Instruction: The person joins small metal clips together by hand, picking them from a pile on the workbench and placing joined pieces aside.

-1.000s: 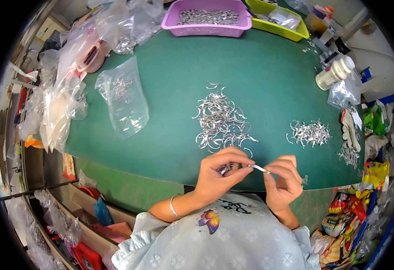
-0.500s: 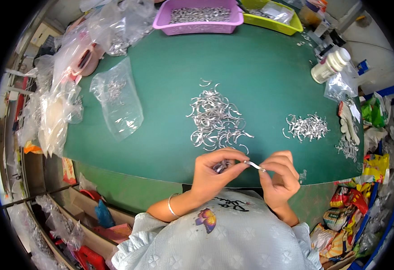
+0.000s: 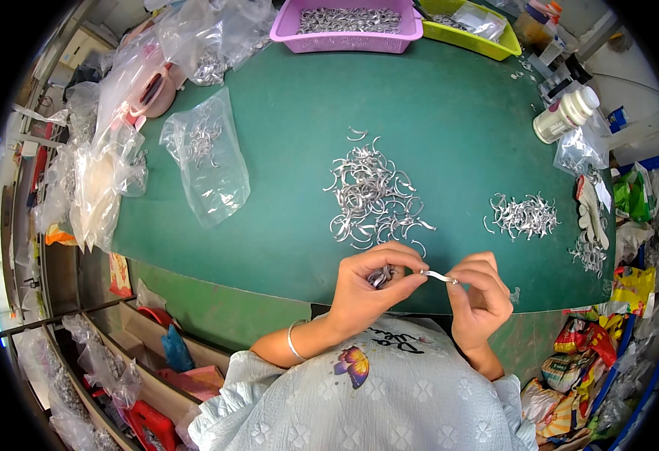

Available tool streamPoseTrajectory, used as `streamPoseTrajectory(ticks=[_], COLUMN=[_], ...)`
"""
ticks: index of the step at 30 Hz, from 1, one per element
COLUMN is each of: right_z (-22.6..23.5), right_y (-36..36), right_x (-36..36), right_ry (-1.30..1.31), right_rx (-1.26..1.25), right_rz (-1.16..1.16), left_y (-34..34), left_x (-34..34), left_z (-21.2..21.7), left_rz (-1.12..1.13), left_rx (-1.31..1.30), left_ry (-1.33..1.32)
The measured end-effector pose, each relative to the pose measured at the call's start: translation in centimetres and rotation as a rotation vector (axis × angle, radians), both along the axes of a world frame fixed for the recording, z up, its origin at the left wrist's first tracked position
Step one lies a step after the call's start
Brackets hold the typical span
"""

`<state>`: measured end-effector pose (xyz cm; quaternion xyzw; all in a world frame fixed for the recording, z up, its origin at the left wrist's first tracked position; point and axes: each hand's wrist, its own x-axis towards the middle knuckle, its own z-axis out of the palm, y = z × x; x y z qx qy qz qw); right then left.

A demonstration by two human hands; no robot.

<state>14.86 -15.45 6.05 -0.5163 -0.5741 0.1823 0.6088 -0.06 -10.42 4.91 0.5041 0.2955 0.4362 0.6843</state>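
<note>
One curved metal strip (image 3: 440, 276): held between the hands, near the front edge of the green table (image 3: 292, 113); its left end is pinched by thumb and forefinger of the left hand (image 3: 363, 293), its right end by thumb and fingertips of the right hand (image 3: 481, 299). More metal pieces (image 3: 380, 277): kept inside the curled left hand. Large pile (image 3: 374, 195): spread just beyond the left hand. Smaller pile (image 3: 526, 216): set farther right. Against half a second earlier: both pinches are maintained, the piles are unaltered, the whole view is shifted slightly.
</note>
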Motion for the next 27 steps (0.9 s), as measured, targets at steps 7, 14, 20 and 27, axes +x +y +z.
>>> streamPoseTrajectory(ticks=[7, 14, 20, 27], right_z=[0.4, -0.1, -0.3, -0.6], right_y=[-0.1, -0.1, -0.2, -0.1], right_x=[-0.2, -0.2, -0.1, -0.2], right_ry=[-0.062, 0.06, 0.202, 0.329], right_rx=[0.04, -0.036, -0.14, -0.185], right_rz=[0.019, 0.017, 0.057, 0.136], left_y=[-0.1, -0.1, -0.2, -0.3], left_x=[-0.1, -0.1, -0.3, -0.4], left_z=[0.6, 0.2, 0.5, 0.9], left_rz=[-0.011, 0.007, 0.034, 0.067], left_rx=[-0.061, 0.001, 0.048, 0.149], left_ry=[0.048, 0.028, 0.01, 0.042])
